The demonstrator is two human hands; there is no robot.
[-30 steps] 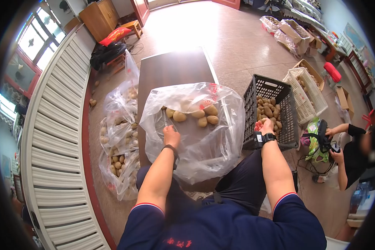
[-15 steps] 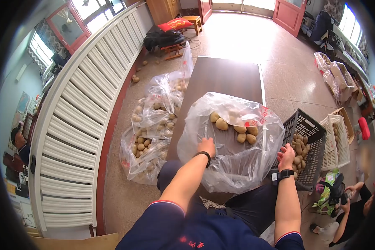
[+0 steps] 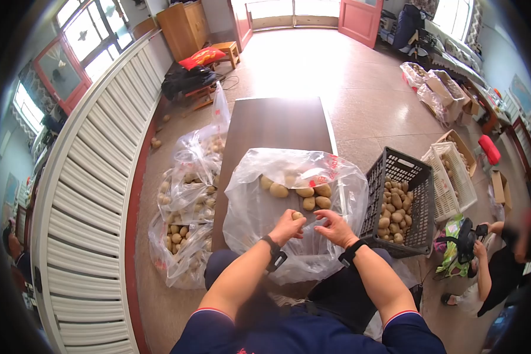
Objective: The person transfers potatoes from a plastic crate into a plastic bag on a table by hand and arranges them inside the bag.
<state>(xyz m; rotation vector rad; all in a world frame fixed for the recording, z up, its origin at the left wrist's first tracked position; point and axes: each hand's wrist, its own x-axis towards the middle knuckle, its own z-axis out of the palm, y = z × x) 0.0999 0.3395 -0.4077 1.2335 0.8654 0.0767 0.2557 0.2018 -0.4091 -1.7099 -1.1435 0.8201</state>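
Note:
A potato (image 3: 298, 216) is held in the curled fingers of my left hand (image 3: 285, 229), above the near part of a clear plastic bag (image 3: 245, 203). My right hand (image 3: 335, 229) hovers close beside it, fingers apart, with nothing visible in them. The bag lies spread on a brown table (image 3: 277, 124), and several potatoes (image 3: 308, 203) rest inside it toward the far side. To the right of the table, a black plastic crate (image 3: 419, 194) contains a heap of potatoes (image 3: 396, 206).
Clear bags of potatoes (image 3: 186, 200) sit on the floor left of the table, near a white slatted panel (image 3: 94, 194). A white crate (image 3: 463, 177) stands beyond the black one. At lower right a person (image 3: 504, 265) handles a dark object.
My right hand has come from the black crate's edge to over the bag, beside my left hand. My left hand now shows a potato in its fingers. The view has shifted.

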